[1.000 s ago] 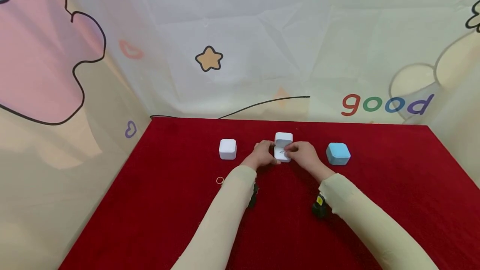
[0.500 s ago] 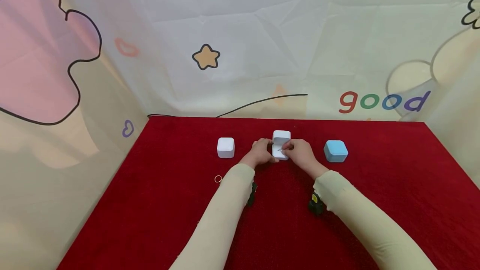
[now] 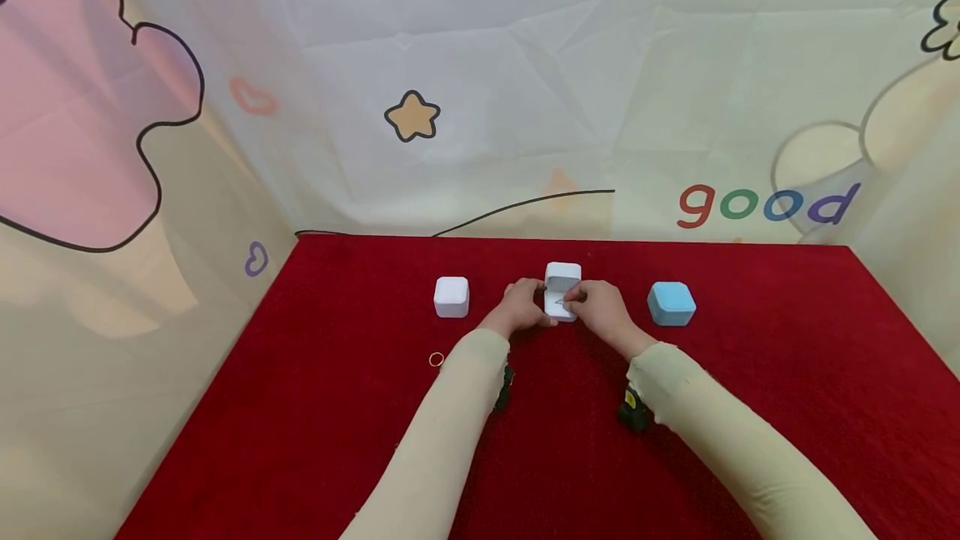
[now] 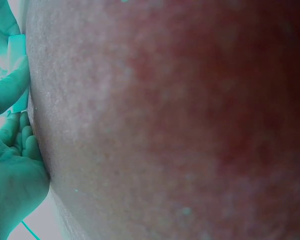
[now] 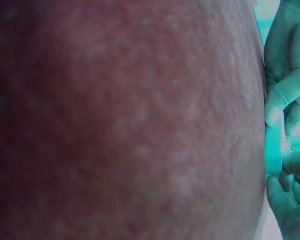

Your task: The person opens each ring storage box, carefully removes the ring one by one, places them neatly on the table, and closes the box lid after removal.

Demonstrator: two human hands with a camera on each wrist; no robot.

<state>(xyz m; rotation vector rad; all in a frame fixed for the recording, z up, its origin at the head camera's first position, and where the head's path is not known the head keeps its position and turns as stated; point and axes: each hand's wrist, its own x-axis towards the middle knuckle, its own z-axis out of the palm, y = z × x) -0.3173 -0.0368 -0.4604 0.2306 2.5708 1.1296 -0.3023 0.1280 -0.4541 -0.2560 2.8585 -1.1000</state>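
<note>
While open white box is held on table by curled left hand, ring in it appears pinched by right hand. If pinch slips, ring could be dropped; if pressed unevenly, box could be tipped. Ring's seating — half-hidden by fingers; wrist views mostly blocked by blur.

A red cloth covers the worktop. On the far left sits a small white box, all closed up, and a thin gold ring lies nearer than it. A small blue box, closed too, sits on the right. Behind is a pale sheet with a big pink shape and purple heart on the left, an orange star, and the colourful word "good" on the right.
</note>
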